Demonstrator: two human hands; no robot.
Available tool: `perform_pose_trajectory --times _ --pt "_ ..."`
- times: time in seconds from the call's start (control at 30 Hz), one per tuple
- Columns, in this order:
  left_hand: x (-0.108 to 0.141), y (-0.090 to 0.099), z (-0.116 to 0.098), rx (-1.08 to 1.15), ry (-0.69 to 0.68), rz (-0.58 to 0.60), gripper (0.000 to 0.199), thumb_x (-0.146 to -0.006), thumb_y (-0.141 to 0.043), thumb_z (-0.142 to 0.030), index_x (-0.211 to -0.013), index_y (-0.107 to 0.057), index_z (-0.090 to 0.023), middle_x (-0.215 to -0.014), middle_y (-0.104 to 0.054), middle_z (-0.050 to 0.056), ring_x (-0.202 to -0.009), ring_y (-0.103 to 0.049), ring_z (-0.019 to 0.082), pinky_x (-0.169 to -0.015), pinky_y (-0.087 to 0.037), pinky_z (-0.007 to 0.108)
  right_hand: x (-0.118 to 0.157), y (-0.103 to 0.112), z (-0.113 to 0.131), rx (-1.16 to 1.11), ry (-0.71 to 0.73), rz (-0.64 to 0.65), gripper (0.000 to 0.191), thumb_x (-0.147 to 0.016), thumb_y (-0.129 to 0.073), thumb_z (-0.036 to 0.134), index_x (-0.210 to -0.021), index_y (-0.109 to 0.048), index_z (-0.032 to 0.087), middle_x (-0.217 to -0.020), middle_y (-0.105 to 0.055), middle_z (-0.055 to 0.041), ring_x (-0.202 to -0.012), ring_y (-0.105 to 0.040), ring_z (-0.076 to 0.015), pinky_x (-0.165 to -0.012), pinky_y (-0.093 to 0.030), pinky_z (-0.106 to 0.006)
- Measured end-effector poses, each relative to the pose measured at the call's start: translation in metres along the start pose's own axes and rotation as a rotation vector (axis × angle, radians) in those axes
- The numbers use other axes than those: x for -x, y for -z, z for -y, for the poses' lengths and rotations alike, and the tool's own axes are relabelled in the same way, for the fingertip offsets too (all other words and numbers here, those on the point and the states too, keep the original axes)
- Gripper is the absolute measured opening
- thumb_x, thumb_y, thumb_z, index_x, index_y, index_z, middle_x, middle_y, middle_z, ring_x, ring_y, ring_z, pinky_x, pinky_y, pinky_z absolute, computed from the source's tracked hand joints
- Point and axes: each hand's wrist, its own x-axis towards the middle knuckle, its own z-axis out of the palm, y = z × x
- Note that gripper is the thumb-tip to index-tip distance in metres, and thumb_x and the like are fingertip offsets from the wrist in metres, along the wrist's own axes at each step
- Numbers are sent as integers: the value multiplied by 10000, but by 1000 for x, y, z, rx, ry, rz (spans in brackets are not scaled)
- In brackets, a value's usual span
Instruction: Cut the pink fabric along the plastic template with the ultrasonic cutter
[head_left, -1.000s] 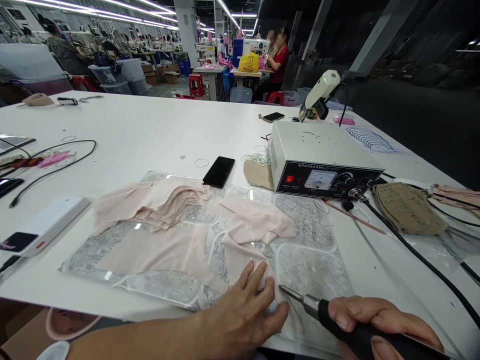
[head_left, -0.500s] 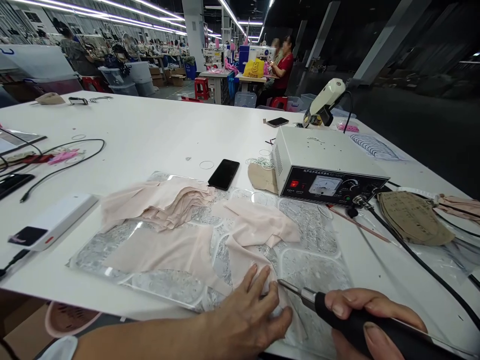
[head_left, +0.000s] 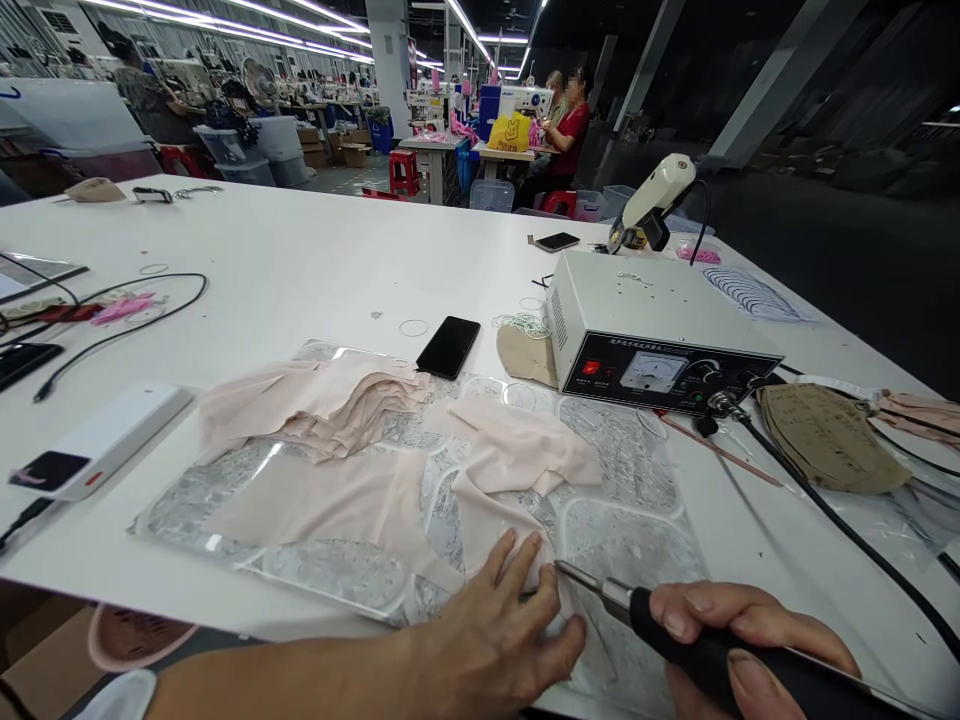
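Observation:
My left hand [head_left: 502,625] lies palm down with its fingers spread, pressing a pale pink piece of fabric [head_left: 506,500] onto a clear patterned mat [head_left: 622,535]. In my right hand [head_left: 750,640] is an ultrasonic welding pen [head_left: 667,625] with a black handle and metal tip, my fingers wrapped around it. Its tip meets or nearly meets the fabric edge beside my left fingertips; I cannot tell whether they touch. Another flat pink piece [head_left: 330,500] lies to the left, below a layered stack of the same fabric [head_left: 322,400].
A control box [head_left: 675,330] with a dial stands at the right, a black cable [head_left: 840,520] running from its front. Near the mat lie a phone [head_left: 448,347], a brown pattern piece [head_left: 525,355] and a white device [head_left: 105,440]. Co-workers sit at sewing machines beyond the table.
Both hands, the pen and the fabric hold nearly the same positions. The view has shifted very slightly.

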Motion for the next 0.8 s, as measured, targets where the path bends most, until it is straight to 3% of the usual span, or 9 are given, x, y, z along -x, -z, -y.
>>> perform_pose_trajectory --times 0.37,0.8 --pt "0 -2 0 -6 1 -20 315 -973 -486 -273 -1250 -576 -155 -1151 -624 158 -1156 -586 411 -929 -485 549 1 -5 -7 -92 -35 -80 110 -750 -648 223 -818 -562 237 -708 -573 9 -561 -531 -146 -547 -558 -360" --pt "-2 1 0 -8 5 -30 296 -975 -483 -260 -1229 -594 -158 -1128 -638 141 -1141 -603 392 -921 -511 533 0 -11 -19 -130 19 -48 109 -770 -592 162 -862 -552 204 -761 -586 -2 -597 -549 -137 -564 -557 -353"
